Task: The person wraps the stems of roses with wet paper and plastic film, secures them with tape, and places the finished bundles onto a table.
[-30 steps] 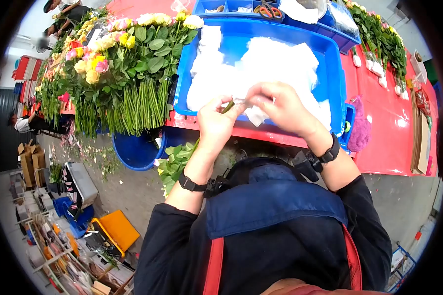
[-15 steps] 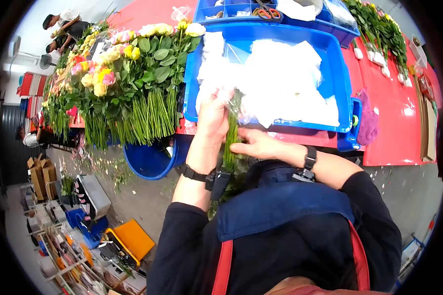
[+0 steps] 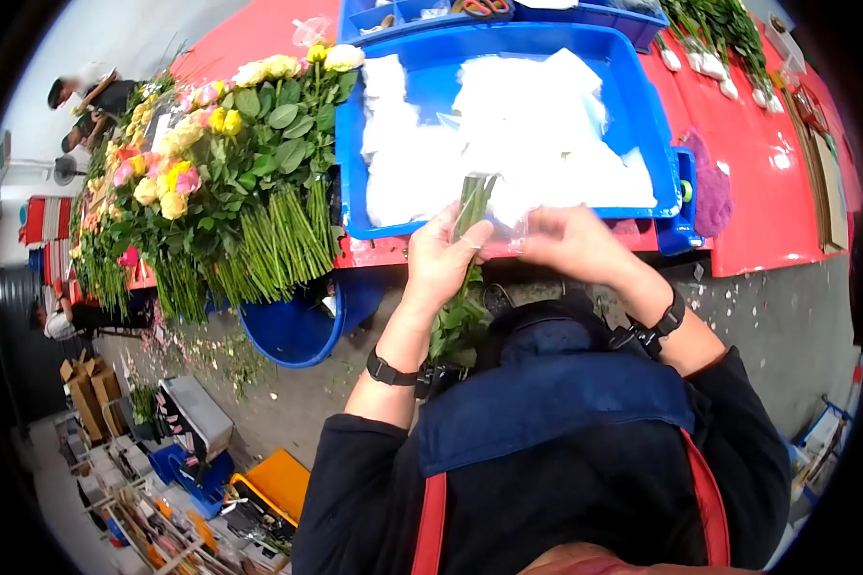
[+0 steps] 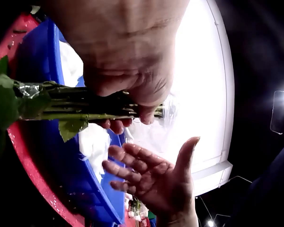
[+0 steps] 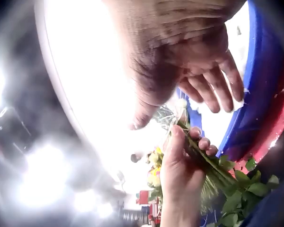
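Observation:
My left hand (image 3: 438,257) grips a bundle of green flower stems (image 3: 475,198), its thumb lying across them close to the cut ends. Clear plastic (image 4: 169,109) shows around those ends in the left wrist view, and the bundle's leaves (image 3: 462,321) hang below toward my body. To the right of the bundle, my right hand (image 3: 573,240) is apart from it, with spread, loosely bent fingers and nothing held. Both hands are at the near rim of a blue tray (image 3: 351,163) that holds white, fluffy wadding (image 3: 527,125).
Many cut roses (image 3: 187,139) lie at the left of the red table (image 3: 762,192), stems over its edge. Below stands a blue bucket (image 3: 292,331). A purple cloth (image 3: 710,192) lies right of the tray. Scissors (image 3: 484,8) rest in a blue divided box. More wrapped bunches (image 3: 729,43) lie far right.
My right hand, near the stem ends at first, reached to the lower stems, then came back up and off to the right. The left hand keeps the bundle, now upright before the tray.

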`<state>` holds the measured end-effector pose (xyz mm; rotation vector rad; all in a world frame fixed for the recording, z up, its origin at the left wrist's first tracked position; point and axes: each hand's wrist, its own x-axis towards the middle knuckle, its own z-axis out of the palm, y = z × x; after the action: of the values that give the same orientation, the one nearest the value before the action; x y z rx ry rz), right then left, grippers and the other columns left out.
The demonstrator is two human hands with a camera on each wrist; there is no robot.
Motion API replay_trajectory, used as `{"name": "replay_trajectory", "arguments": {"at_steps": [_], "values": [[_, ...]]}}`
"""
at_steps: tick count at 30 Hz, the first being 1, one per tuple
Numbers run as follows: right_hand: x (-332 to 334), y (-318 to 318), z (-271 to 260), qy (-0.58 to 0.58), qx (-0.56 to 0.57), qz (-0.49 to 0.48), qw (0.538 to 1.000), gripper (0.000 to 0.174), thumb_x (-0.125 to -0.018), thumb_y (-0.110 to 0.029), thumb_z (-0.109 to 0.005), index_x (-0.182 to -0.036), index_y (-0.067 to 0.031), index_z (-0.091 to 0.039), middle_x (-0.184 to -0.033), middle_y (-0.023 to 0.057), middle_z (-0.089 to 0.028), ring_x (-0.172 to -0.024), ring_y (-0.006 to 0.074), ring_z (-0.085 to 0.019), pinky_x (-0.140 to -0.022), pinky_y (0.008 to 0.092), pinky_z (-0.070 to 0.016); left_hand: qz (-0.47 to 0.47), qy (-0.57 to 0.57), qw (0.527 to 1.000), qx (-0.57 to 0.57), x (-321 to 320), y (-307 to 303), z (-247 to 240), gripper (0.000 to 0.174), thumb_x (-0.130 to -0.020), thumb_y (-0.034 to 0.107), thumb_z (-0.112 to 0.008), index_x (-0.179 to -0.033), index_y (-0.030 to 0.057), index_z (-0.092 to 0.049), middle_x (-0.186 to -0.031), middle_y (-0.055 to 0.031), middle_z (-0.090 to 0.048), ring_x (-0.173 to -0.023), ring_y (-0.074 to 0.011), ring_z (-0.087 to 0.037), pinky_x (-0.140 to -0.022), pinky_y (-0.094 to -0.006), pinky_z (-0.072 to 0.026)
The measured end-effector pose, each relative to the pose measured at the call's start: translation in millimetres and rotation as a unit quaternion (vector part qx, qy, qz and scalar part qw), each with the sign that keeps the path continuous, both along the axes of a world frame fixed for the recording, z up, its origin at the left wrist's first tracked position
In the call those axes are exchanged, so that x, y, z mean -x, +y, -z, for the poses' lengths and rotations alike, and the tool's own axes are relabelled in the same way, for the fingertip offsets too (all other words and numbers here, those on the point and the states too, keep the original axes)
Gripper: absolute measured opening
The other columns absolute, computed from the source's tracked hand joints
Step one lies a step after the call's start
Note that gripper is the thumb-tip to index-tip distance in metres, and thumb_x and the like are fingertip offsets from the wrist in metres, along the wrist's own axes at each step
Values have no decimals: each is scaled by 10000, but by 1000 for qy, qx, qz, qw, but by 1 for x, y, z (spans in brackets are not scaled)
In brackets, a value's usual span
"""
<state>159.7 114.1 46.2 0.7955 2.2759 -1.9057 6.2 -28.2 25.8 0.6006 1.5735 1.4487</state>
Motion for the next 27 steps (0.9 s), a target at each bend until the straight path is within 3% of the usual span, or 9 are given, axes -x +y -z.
{"name": "replay_trajectory", "arguments": {"at_steps": [2, 5, 9, 14, 18, 20, 22, 24, 27], "values": [[5, -14, 2, 180, 125, 246, 944, 330, -860, -196, -680, -1042, 73, -617, -842, 73, -657, -765, 122, -595, -656, 265, -469, 11, 4, 1000, 2, -10, 8, -5, 313, -871, 123, -665, -1160, 14, -610, -773, 14, -621, -600, -53, -539, -554, -209, -455], [-3, -11, 31, 179, 107, 214, 954, 164, -878, -152, -632, -902, 11, -633, -804, 80, -655, -757, 162, -636, -630, 324, -495, 98, -66, 993, -11, -18, 16, -7, 396, -883, 92, -633, -1244, 16, -488, -837, -6, -568, -600, -63, -506, -534, -204, -433], [-22, -11, 36, 121, -465, 1, 877, 112, -794, -106, -562, -774, -7, -610, -799, 202, -626, -759, 369, -620, -630, 444, -495, 157, -114, 981, 7, -34, 22, -10, 479, -891, 165, -630, -1293, 33, -404, -826, -14, -524, -594, -67, -486, -519, -209, -416], [-54, -12, 40, 65, -279, -55, 957, 194, -806, -171, -563, -836, 17, -603, -842, 232, -636, -808, 394, -622, -701, 482, -493, 70, 292, 952, 59, -90, 40, -1, 282, -871, 258, -677, -1004, 12, -641, -735, -46, -629, -599, -92, -556, -556, -259, -463], [-132, 29, 36, 98, -267, -120, 951, 288, -799, -250, -617, -920, 11, -633, -902, 212, -646, -854, 373, -629, -756, 441, -500, 75, 405, 907, 87, -126, 56, 14, 241, -847, 208, -672, -983, 11, -645, -709, -103, -665, -641, -171, -632, -614, -324, -501], [-186, 73, 31, -65, -204, 79, 974, 175, -806, -178, -644, -920, -57, -699, -855, 154, -671, -824, 292, -655, -733, 393, -509, 116, 407, 894, 144, -148, 68, 12, 238, -830, 211, -670, -948, 8, -637, -704, -133, -654, -631, -211, -643, -601, -345, -499], [-240, 124, 67, -113, -378, 262, 881, 234, -805, -274, -646, -902, -67, -698, -919, 140, -668, -879, 301, -643, -753, 429, -503, 176, 410, 880, 164, -175, 81, 16, 301, -805, 321, -642, -918, 44, -610, -759, -207, -648, -753, -393, -642, -665, -470, -504], [-264, 161, 86, -238, -256, 206, 914, 242, -794, -257, -669, -859, -26, -709, -809, 148, -689, -770, 321, -662, -706, 406, -517, 258, 424, 846, 197, -209, 96, 24, 328, -785, 334, -627, -882, 21, -606, -769, -242, -640, -775, -402, -641, -696, -479, -504], [-274, 176, 111, -30, -141, 246, 959, 227, -781, -248, -658, -823, -32, -715, -758, 147, -685, -695, 282, -665, -656, 361, -511, 340, 407, 812, 245, -254, 129, 47, 287, -780, 312, -609, -827, 29, -615, -778, -231, -644, -793, -380, -648, -701, -443, -503]]}}
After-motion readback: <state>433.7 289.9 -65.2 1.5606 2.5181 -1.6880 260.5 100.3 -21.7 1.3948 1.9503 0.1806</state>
